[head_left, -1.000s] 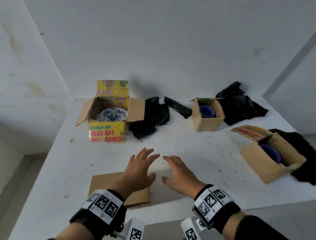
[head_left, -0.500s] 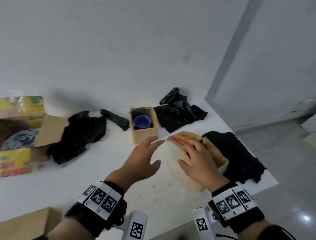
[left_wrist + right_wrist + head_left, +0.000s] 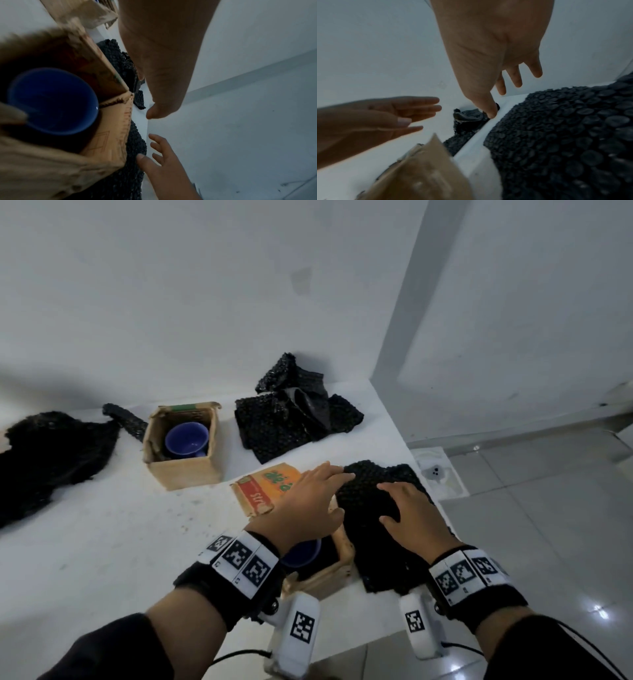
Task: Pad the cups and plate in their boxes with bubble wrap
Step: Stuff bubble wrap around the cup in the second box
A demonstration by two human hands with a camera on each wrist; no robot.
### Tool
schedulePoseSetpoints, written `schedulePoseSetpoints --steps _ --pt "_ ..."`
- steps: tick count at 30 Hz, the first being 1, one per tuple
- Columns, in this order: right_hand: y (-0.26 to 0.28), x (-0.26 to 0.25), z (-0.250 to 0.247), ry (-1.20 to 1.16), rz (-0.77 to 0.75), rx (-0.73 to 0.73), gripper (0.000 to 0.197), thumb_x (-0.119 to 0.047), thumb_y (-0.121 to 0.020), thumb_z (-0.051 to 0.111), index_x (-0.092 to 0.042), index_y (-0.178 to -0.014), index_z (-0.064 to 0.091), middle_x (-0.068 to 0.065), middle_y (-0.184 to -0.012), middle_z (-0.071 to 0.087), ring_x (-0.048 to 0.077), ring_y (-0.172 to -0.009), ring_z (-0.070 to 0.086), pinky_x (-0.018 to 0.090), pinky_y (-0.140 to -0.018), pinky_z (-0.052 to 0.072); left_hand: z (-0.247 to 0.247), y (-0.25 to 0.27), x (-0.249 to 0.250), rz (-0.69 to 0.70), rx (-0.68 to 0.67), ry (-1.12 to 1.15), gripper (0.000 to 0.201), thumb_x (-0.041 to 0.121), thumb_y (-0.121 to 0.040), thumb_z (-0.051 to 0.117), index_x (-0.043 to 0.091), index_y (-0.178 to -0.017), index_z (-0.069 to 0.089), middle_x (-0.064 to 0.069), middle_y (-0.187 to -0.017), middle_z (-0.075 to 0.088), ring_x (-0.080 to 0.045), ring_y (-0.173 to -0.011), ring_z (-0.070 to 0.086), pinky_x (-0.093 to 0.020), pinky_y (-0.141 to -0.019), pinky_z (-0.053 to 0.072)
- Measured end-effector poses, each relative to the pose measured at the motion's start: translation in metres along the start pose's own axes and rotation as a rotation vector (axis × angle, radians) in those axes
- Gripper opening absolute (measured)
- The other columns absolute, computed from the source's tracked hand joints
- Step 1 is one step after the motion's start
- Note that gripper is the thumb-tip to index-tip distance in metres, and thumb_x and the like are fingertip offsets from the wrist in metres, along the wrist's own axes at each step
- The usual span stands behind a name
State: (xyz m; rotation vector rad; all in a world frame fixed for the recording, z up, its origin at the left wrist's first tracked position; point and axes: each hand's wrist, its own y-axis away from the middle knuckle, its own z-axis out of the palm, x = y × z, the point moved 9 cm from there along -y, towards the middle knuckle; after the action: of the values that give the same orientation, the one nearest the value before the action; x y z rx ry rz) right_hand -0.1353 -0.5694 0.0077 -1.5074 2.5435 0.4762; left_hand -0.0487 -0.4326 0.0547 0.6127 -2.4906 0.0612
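Observation:
A cardboard box [image 3: 337,568] near the table's right front corner holds a blue cup [image 3: 303,553], partly hidden under my left wrist. My left hand [image 3: 318,491] reaches across this box with straight fingers, whose tips touch the edge of a black bubble wrap sheet [image 3: 373,508] lying right of it. My right hand [image 3: 400,501] is spread over the same sheet and holds nothing. The left wrist view shows the cup [image 3: 53,101] in the box [image 3: 109,128]. The right wrist view shows the sheet [image 3: 565,135] below open fingers. A second box [image 3: 185,470] farther back holds another blue cup [image 3: 186,438]. The plate is out of view.
A crumpled bubble wrap pile [image 3: 298,419] lies at the back, another [image 3: 51,453] at the left, and a rolled strip [image 3: 125,419] is beside the far box. The white table [image 3: 120,535] ends just right of the sheet, with tiled floor [image 3: 548,525] below. A wall stands behind.
The head view has swung right, so the plate's box has left the picture. Both hands have moved from the table's front middle to the near cup box and the sheet beside it.

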Motion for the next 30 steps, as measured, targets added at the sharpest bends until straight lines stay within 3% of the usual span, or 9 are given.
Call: schedulePoseSetpoints --steps 4,7,11,14,16,19,22,24,30 --pt "-0.018 0.031 0.031 0.095 0.050 -0.211 0.081 -0.045 -0.082 0.065 -0.040 -0.146 0.016 0.008 -0.154 0.014 0.031 -0.140 0.018 0.048 -0.106 0.034 0.027 -0.042 0.008 -0.030 -0.084 -0.021 0.061 0.018 -0.089 0.054 0.020 -0.145 0.031 -0.003 -0.152 0.029 -0.019 -0.144 0.017 -0.033 -0.115 0.019" --pt "-0.020 0.035 0.049 0.207 0.029 -0.264 0.080 -0.050 -0.083 0.062 -0.041 -0.147 0.014 0.008 -0.153 0.017 0.033 -0.138 0.021 0.048 -0.103 0.036 0.049 -0.065 0.007 -0.062 -0.171 -0.043 0.062 0.018 -0.089 0.053 0.019 -0.146 0.030 -0.004 -0.151 0.029 -0.018 -0.140 0.023 -0.031 -0.111 0.027" --pt "-0.030 0.037 0.050 0.150 -0.014 -0.154 0.050 -0.043 -0.088 0.056 -0.046 -0.136 0.040 0.003 -0.146 0.031 0.030 -0.131 0.031 0.046 -0.100 0.038 0.082 -0.089 0.000 -0.092 -0.302 -0.123 0.072 0.023 -0.086 0.056 0.025 -0.149 0.020 -0.002 -0.155 0.018 -0.022 -0.142 0.021 -0.041 -0.110 0.033" --pt "-0.037 0.039 0.035 -0.018 -0.025 -0.012 0.024 -0.034 -0.088 0.057 -0.039 -0.110 0.067 0.001 -0.133 0.048 0.028 -0.118 0.044 0.045 -0.093 0.041 0.096 -0.098 -0.002 -0.068 -0.341 -0.247 0.076 0.033 -0.085 0.059 0.029 -0.149 0.017 -0.002 -0.156 0.014 -0.027 -0.139 0.025 -0.044 -0.106 0.036" --pt "-0.043 0.041 0.030 -0.089 -0.023 0.034 0.018 -0.031 -0.087 0.059 -0.034 -0.100 0.071 0.001 -0.118 0.056 0.027 -0.108 0.051 0.043 -0.087 0.044 0.099 -0.102 -0.007 -0.096 -0.365 -0.367 0.072 0.036 -0.086 0.057 0.029 -0.147 0.020 -0.002 -0.155 0.015 -0.029 -0.136 0.029 -0.043 -0.105 0.036" --pt "-0.051 0.044 0.031 -0.155 0.013 0.008 0.018 -0.034 -0.087 0.058 -0.030 -0.101 0.068 -0.001 -0.103 0.058 0.023 -0.100 0.055 0.041 -0.082 0.047 0.096 -0.108 -0.012 -0.146 -0.354 -0.533 0.057 0.036 -0.085 0.056 0.025 -0.138 0.036 -0.004 -0.149 0.026 -0.029 -0.129 0.036 -0.042 -0.099 0.035" --pt "-0.054 0.043 0.041 -0.110 0.019 -0.069 0.038 -0.045 -0.082 0.063 -0.026 -0.115 0.057 -0.002 -0.110 0.056 0.022 -0.107 0.049 0.039 -0.084 0.047 0.095 -0.114 -0.013 -0.186 -0.319 -0.585 0.044 0.037 -0.086 0.055 0.022 -0.125 0.045 -0.006 -0.138 0.037 -0.029 -0.122 0.041 -0.040 -0.094 0.035" --pt "-0.054 0.040 0.044 -0.030 -0.017 -0.077 0.041 -0.044 -0.082 0.062 -0.025 -0.118 0.056 -0.001 -0.113 0.054 0.023 -0.109 0.047 0.037 -0.084 0.046 0.091 -0.119 -0.012 -0.209 -0.288 -0.570 0.034 0.035 -0.086 0.054 0.024 -0.118 0.050 -0.004 -0.132 0.042 -0.027 -0.118 0.042 -0.039 -0.094 0.034" --pt "-0.060 0.045 0.013 -0.231 -0.001 0.128 0.025 -0.037 -0.079 0.062 -0.019 -0.094 0.070 0.001 -0.102 0.057 0.025 -0.095 0.054 0.039 -0.079 0.047 0.052 -0.134 -0.008 -0.163 -0.159 -0.358 0.014 0.039 -0.078 0.064 0.030 -0.087 0.056 0.006 -0.115 0.054 -0.018 -0.110 0.049 -0.041 -0.100 0.030"
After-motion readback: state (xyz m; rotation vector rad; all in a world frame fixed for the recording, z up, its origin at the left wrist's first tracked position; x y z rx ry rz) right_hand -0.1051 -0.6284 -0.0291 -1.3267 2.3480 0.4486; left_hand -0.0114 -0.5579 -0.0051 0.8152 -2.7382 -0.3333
